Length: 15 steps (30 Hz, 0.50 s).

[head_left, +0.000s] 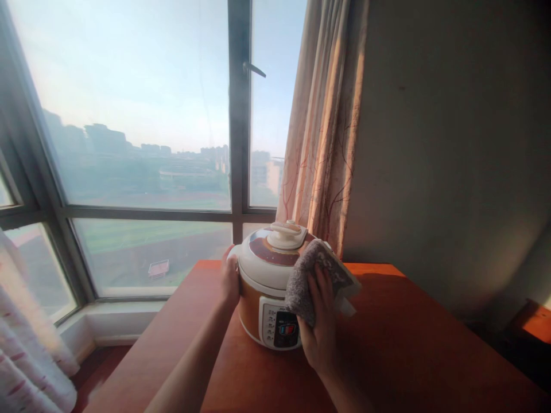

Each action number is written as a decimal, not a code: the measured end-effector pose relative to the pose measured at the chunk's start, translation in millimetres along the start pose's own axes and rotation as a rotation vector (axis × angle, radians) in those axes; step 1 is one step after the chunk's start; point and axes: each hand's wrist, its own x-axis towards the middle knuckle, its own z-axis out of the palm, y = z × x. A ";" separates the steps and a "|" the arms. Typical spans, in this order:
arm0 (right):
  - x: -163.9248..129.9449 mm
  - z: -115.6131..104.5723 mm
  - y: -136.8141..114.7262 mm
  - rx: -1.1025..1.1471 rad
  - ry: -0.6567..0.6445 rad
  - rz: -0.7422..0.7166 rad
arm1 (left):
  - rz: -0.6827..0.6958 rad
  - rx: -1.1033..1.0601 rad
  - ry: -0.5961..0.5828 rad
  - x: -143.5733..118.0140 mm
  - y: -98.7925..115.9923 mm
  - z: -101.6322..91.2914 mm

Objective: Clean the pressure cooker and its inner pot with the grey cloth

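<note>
An electric pressure cooker (250, 320) stands upright on the wooden table, with a white rim, a brown-gold body and a control panel facing me. My left hand (231, 280) grips its left side by the side handle, fingers partly hidden behind it. On the right, my right hand (319, 312) presses a grey speckled cloth (300, 282) against the cooker's lid edge and side, its fingers bent over the fabric. Part of the cloth hangs out to the right and covers the cooker's right side. The white lid knob (286, 230) shows on top.
The reddish wooden table (172, 350) extends to both sides and towards me. Behind it are a large window (142, 214) with a grey frame and a beige curtain (321, 143). A pale curtain (30, 350) hangs at lower left; a grey wall (434, 160) is at right.
</note>
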 end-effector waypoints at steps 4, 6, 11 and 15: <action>56.3 -2.7 31.5 0.011 0.169 0.012 | -0.005 -0.008 -0.020 -1.2 0.7 -0.5; 79.2 -5.6 53.7 0.001 0.194 0.031 | 0.010 -0.007 -0.018 -1.5 0.5 -0.1; 123.4 -15.6 99.5 -0.030 -0.044 0.247 | 0.029 -0.012 -0.015 -1.8 -0.3 0.5; 145.1 -19.9 122.9 -0.031 -0.150 0.489 | 0.022 -0.022 -0.020 -1.4 -1.4 0.2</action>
